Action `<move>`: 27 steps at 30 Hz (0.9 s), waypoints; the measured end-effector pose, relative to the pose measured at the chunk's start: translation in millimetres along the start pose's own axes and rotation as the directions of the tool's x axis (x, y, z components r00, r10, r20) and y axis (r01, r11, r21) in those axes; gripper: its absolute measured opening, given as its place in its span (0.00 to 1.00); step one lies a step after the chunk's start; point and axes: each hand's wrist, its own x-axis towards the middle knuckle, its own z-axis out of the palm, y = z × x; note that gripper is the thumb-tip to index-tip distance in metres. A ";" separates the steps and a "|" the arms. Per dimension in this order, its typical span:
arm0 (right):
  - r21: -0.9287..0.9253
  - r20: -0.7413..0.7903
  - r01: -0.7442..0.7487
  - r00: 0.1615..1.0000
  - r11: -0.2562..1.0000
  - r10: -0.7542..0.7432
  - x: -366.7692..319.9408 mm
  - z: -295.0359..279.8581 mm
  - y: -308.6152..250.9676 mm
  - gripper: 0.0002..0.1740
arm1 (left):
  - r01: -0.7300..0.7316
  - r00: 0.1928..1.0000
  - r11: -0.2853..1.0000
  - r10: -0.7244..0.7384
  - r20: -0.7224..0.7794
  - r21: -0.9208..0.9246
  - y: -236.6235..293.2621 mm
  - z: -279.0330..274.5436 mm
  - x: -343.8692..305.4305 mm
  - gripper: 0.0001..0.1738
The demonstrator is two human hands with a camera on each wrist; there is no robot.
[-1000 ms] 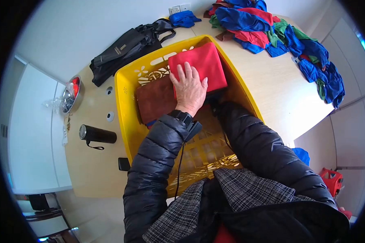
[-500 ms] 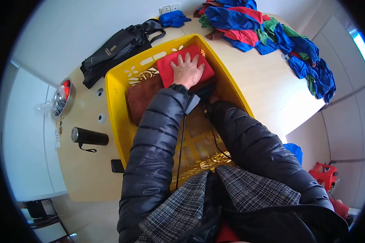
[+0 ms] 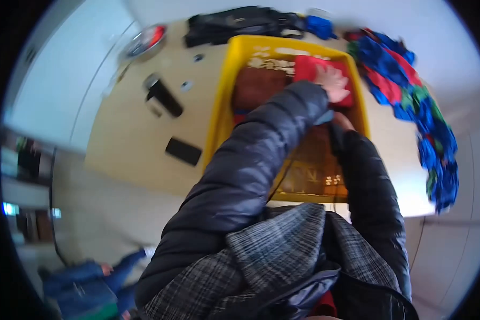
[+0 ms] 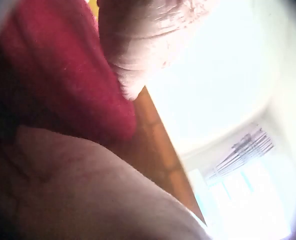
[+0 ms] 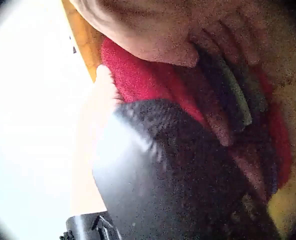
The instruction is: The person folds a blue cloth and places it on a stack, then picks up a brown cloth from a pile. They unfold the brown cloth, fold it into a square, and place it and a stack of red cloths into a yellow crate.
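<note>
My left hand [image 3: 332,84] lies with spread fingers on a folded red cloth [image 3: 306,68] in the yellow basket [image 3: 220,106]. Low at the stack's near side is my right hand [image 3: 344,122], partly hidden by the sleeves. A folded brown cloth [image 3: 258,88] lies left of the red one. In the left wrist view my left hand [image 4: 153,40] touches the red cloth [image 4: 63,65], with my right hand [image 4: 88,185] below. The right wrist view shows my right hand [image 5: 153,30] against layered red, green and dark cloths [image 5: 233,90]; its fingers look fairly straight.
Loose coloured cloths [image 3: 424,114] lie right of the basket. Black bags [image 3: 240,24] and a blue cloth [image 3: 320,26] are behind it. On the left are a black bottle [image 3: 165,96], a phone [image 3: 183,151] and a metal bowl [image 3: 144,42]. Another person's arm [image 3: 125,266] shows at lower left.
The head view has turned and shifted, so the basket appears farther right and straighter. My left hand stays on the red cloth; the right remains at the stack's near side.
</note>
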 end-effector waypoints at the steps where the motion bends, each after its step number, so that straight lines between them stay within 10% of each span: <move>1: -0.064 -0.053 -0.029 0.998 0.998 0.025 -4.2 19.0 -8.8 0.21 | 0.007 0.999 1.000 -0.007 0.047 -0.002 -1.3 -6.2 -0.7 0.32; 4: -0.541 0.254 0.208 0.964 0.815 -0.077 36.0 -50.6 -34.7 0.19 | 0.009 0.973 1.000 -0.004 0.229 -0.019 -5.1 -42.5 -7.6 0.27; 6: -0.038 -0.100 -0.033 0.995 0.999 0.029 -23.9 72.6 -28.6 0.19 | -0.013 0.967 1.000 0.017 0.253 -0.018 -12.5 -72.9 -23.3 0.26; 11: -0.086 0.084 -0.057 0.994 0.995 0.065 -18.2 80.1 -36.7 0.19 | -0.155 0.978 0.783 0.036 -0.205 -0.602 -54.5 -150.6 -135.0 0.20; 14: -0.004 0.240 -0.008 0.971 1.000 0.009 -32.7 102.3 -36.5 0.17 | 0.014 0.958 0.620 -0.232 -0.166 -0.784 -97.5 -181.7 -233.1 0.20; 17: 0.004 0.401 0.050 0.915 0.999 -0.048 -58.2 113.7 -39.9 0.18 | 0.331 0.757 0.535 -0.642 -0.120 -0.777 -145.1 -186.6 -336.2 0.16; 21: 0.027 0.437 0.220 0.875 0.975 -0.210 -106.5 122.5 -45.2 0.19 | 0.608 0.271 0.297 -0.949 -0.160 -0.736 -249.0 -145.9 -428.7 0.13; 23: -0.002 0.384 0.268 0.890 0.963 -0.247 -125.8 121.0 -43.1 0.19 | 0.831 0.284 0.362 -0.929 -0.238 -0.422 -302.0 -123.6 -457.5 0.18; 27: -0.063 0.237 0.301 0.931 0.952 -0.278 -149.4 106.7 -44.5 0.20 | 0.809 0.275 0.458 -0.849 -0.452 -0.369 -355.4 -108.7 -455.3 0.25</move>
